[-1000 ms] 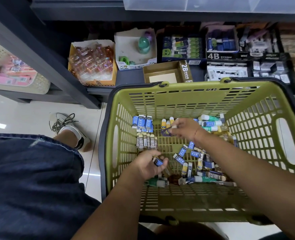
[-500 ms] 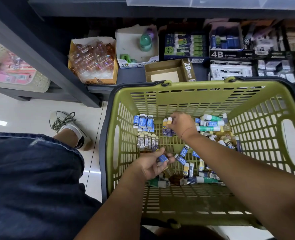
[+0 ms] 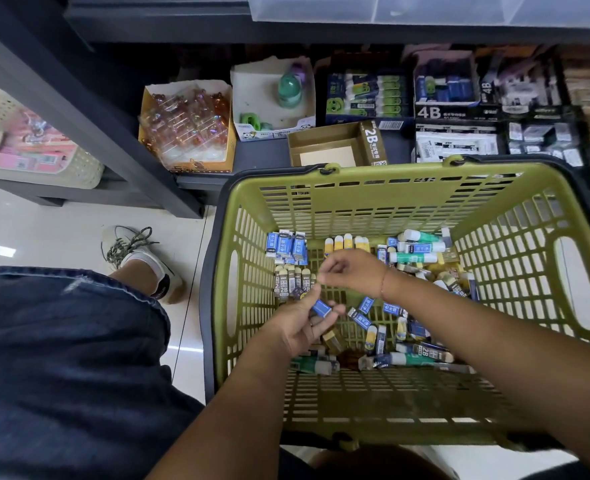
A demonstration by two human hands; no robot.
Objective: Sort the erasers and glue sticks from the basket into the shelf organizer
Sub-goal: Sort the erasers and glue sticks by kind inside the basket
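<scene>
Right hand (image 3: 350, 271) has been pulled back from the yellow-ended erasers (image 3: 343, 242) toward the left hand (image 3: 300, 327). Left hand has been raised a little, blue eraser (image 3: 321, 308) carried with it.

Left grip: blue eraser pinched between thumb and fingers, held mid-basket above the floor grid.
Right grip: fingers curled close together. Whether anything is held cannot be told.

Progress, as judged: early.
- Nearly all stock is seen inside the basket (image 3: 390, 188).
- 2B box (image 3: 375, 143) on the shelf (image 3: 262, 157) looks empty.
- Pre-grouping inside the basket appears partly done. Rows are lined up at the far wall, and a loose pile is left in the middle and right.

Counts (overlap hides some):
- blue stack (image 3: 285, 243), far left: 3 visible on top, more underneath
- yellow-ended erasers: 4 in a row
- 2B erasers (image 3: 291, 282), upright row: about 5
- glue sticks (image 3: 416, 247), far right: 3 counted, at least 2 more at the near side
- loose erasers in the pile: over ten, exact count not possible
</scene>
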